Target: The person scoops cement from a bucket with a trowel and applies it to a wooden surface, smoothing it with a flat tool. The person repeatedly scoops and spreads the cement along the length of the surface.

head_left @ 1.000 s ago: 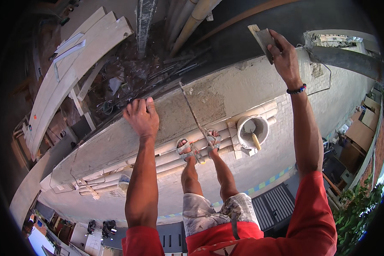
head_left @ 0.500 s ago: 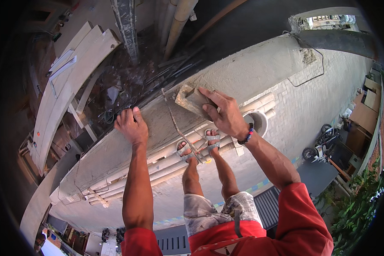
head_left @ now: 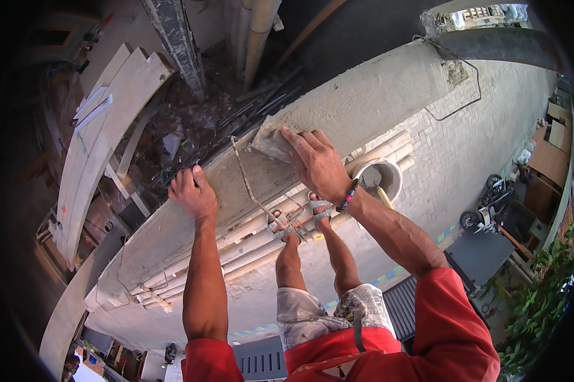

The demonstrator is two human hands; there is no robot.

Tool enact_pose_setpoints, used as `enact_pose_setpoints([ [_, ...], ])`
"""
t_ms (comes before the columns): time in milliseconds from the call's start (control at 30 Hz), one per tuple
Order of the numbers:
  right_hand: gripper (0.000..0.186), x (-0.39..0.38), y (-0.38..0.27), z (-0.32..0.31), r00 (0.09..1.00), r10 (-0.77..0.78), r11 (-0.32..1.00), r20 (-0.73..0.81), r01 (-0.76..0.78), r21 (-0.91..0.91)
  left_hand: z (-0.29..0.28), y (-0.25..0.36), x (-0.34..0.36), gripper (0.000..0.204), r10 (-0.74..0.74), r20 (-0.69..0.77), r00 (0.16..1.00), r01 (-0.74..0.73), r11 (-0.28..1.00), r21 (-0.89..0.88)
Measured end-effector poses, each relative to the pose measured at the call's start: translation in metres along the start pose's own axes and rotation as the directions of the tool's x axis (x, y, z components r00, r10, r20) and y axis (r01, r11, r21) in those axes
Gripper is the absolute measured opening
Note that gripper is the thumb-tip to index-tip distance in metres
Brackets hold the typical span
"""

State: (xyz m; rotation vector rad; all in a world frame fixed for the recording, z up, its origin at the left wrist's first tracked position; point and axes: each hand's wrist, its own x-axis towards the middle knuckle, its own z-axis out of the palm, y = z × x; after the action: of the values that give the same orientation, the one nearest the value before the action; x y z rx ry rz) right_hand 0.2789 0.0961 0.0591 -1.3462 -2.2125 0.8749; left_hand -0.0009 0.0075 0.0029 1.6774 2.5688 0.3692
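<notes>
My right hand [head_left: 325, 167] is clamped on a flat plastering float [head_left: 271, 141], which lies against the top of the concrete ledge [head_left: 370, 89] near twelve o'clock; my left hand [head_left: 194, 194], at nine, curls at the ledge's far edge, and whether it closes on anything I cannot tell. The ledge runs from eight o'clock toward two, its grey surface smoother toward two, darker and rougher near my hands. A bent metal rod [head_left: 243, 178] stands out from it between them. Below lie bamboo poles [head_left: 236, 251], a bucket [head_left: 398, 179] at three, and pale paving [head_left: 452, 134] beyond. At ten, curved planks [head_left: 118, 108] rise beside dim, littered ground; one bears a small orange mark [head_left: 64, 210], too small to read. My red shirt [head_left: 456, 325] carries a partly visible printed emblem [head_left: 342, 369].
</notes>
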Motion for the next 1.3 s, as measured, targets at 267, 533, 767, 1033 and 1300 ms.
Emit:
enact_pose_setpoints([
  [267,0.041,0.036,0.127,-0.144,0.794,0.366,0.876,-0.486,-0.470,-0.110,-0.001,-0.005,-0.002,0.040,0.023,-0.029,0.999,-0.023,0.999,0.024],
  [533,0.047,0.007,0.039,-0.038,0.961,0.198,0.973,-0.192,-0.216,-0.080,0.001,-0.007,-0.002,0.039,0.018,-0.039,0.999,-0.019,1.000,-0.009],
  [767,0.042,0.006,0.020,-0.059,0.984,0.139,0.984,-0.112,-0.124,0.131,0.004,-0.009,-0.004,0.042,-0.002,-0.014,1.000,0.001,1.000,-0.012],
  [1033,0.041,0.051,0.205,-0.199,0.765,0.413,0.868,-0.494,-0.495,-0.041,0.004,-0.001,-0.001,0.042,0.013,-0.025,1.000,-0.014,1.000,-0.021],
  [1300,0.041,0.014,0.043,-0.055,0.999,0.012,1.000,0.033,-0.013,0.026,0.005,-0.012,-0.004,0.039,0.007,-0.020,1.000,-0.007,1.000,0.008],
])
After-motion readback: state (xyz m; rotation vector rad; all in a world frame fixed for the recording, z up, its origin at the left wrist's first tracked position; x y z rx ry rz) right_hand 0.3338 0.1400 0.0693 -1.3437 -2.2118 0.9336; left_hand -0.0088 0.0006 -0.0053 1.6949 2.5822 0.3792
